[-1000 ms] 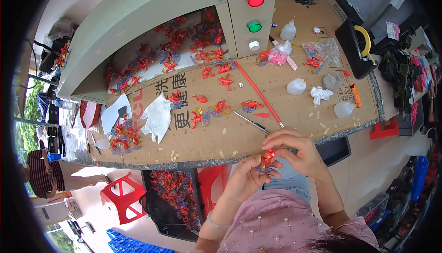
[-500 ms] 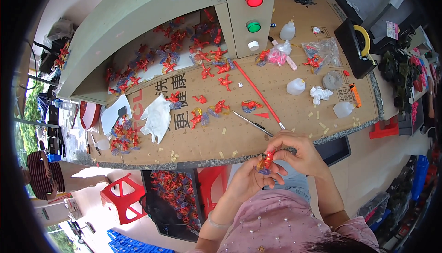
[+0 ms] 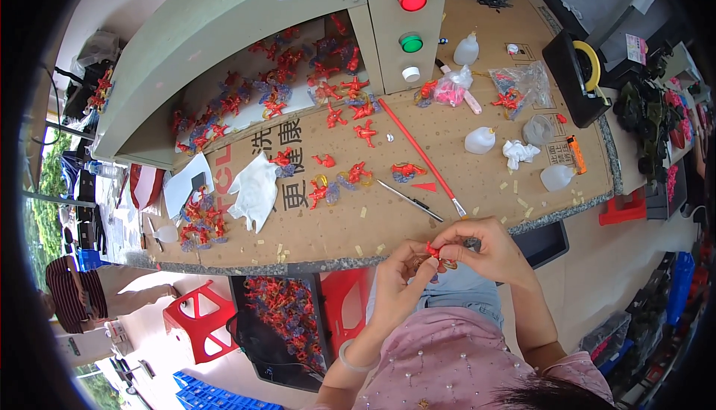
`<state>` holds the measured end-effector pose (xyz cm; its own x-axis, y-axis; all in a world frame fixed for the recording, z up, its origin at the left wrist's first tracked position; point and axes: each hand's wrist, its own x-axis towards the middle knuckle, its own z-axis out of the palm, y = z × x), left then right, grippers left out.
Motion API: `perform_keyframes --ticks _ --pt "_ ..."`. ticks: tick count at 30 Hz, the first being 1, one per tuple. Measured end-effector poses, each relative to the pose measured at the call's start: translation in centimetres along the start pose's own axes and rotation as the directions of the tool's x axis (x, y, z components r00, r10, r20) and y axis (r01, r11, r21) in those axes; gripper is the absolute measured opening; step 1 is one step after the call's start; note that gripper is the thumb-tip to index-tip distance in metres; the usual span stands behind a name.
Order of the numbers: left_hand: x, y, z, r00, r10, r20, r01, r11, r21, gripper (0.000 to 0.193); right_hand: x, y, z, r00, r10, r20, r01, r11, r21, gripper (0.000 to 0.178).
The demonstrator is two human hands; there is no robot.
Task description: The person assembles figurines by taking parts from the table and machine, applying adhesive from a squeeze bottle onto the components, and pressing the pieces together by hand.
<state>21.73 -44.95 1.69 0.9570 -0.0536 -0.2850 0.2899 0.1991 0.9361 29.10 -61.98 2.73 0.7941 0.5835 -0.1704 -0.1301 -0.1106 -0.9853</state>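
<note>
Just off the table's front edge, a small red toy figurine [image 3: 432, 250] with yellow and purplish clear parts is held between both hands. My left hand [image 3: 399, 276] is closed, its thumb and fingers pinching the figurine from the left. From the right, my right hand [image 3: 488, 252] grips it with thumb and forefinger. Fingers cover much of the figurine. On the cardboard beyond my hands lie a pen-like tool [image 3: 410, 201], a red-handled brush [image 3: 421, 153] and a small red triangle [image 3: 424, 187]. Several similar figurines [image 3: 358, 173] are scattered farther left.
A grey machine [image 3: 224, 33] with an arched opening holds several figurines at the back. Squeeze bottles [image 3: 479, 140], an orange lighter-like object [image 3: 576, 155] and a black tape dispenser [image 3: 570, 82] stand right. Below the table are a figurine-filled bin [image 3: 324, 313] and a red stool [image 3: 198, 320].
Both hands have lifted slightly, and my left hand has closed from loosely spread fingers to a pinch. The figurine has been turned. At far left, a person in a striped top has shifted slightly.
</note>
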Motion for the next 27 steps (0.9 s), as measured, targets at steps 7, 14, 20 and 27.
perform_keyframes --ticks 7,14,20,27 --pt "0.3 0.1 -0.1 0.999 0.016 -0.037 -0.021 0.990 -0.137 0.011 -0.2 0.3 0.6 0.982 -0.053 -0.182 0.068 0.995 0.078 0.019" --pt "0.3 0.7 0.2 0.990 -0.020 -0.137 -0.006 0.982 -0.191 0.018 -0.8 -1.4 0.7 0.988 -0.047 -0.147 0.032 0.994 -0.106 0.016" --pt "0.1 1.1 -0.3 0.995 -0.068 -0.077 0.048 0.969 -0.242 0.018 -0.8 -1.9 0.9 0.973 -0.086 -0.216 0.075 0.995 -0.058 0.009" --pt "0.0 1.3 -0.4 0.992 -0.114 -0.050 0.098 0.962 -0.254 0.021 -0.9 -1.7 1.0 0.971 -0.067 -0.231 0.069 0.998 0.002 0.008"
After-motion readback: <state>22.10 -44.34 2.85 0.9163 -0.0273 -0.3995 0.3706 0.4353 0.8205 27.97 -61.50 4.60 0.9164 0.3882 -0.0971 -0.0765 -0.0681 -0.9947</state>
